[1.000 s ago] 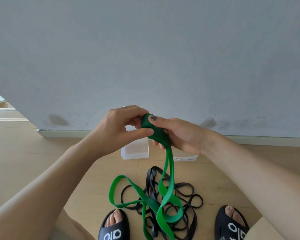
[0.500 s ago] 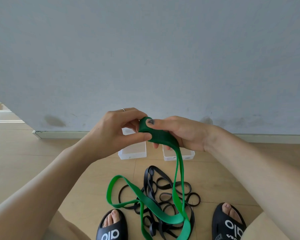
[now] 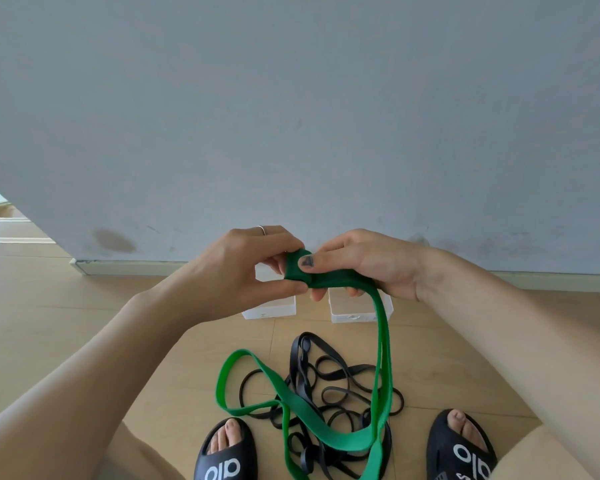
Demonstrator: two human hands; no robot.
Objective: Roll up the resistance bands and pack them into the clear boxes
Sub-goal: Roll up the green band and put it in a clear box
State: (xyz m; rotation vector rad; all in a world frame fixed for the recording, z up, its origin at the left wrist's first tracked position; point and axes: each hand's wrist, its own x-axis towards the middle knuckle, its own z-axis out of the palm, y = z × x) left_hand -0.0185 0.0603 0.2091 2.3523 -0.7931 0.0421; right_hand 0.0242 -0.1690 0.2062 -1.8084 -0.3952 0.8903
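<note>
A green resistance band point(image 3: 381, 344) hangs from both my hands, its top end wound into a small tight roll point(image 3: 295, 266). My left hand point(image 3: 243, 268) pinches the roll from the left. My right hand point(image 3: 364, 265) holds it with the thumb pressed on top and fingers beneath. The loose length drops to the floor and loops over a tangle of black bands point(image 3: 329, 386). Two clear boxes, one on the left point(image 3: 271, 308) and one on the right point(image 3: 357, 311), sit on the floor by the wall, partly hidden behind my hands.
A grey wall point(image 3: 291, 116) with a skirting board point(image 3: 118, 267) stands close ahead. My two feet in black slides, left point(image 3: 226, 452) and right point(image 3: 461, 448), flank the bands on the wooden floor point(image 3: 49, 306).
The hanging green band has swung to the right and straightened. Both hands have shifted slightly while working the roll, and the view has tilted so both boxes show.
</note>
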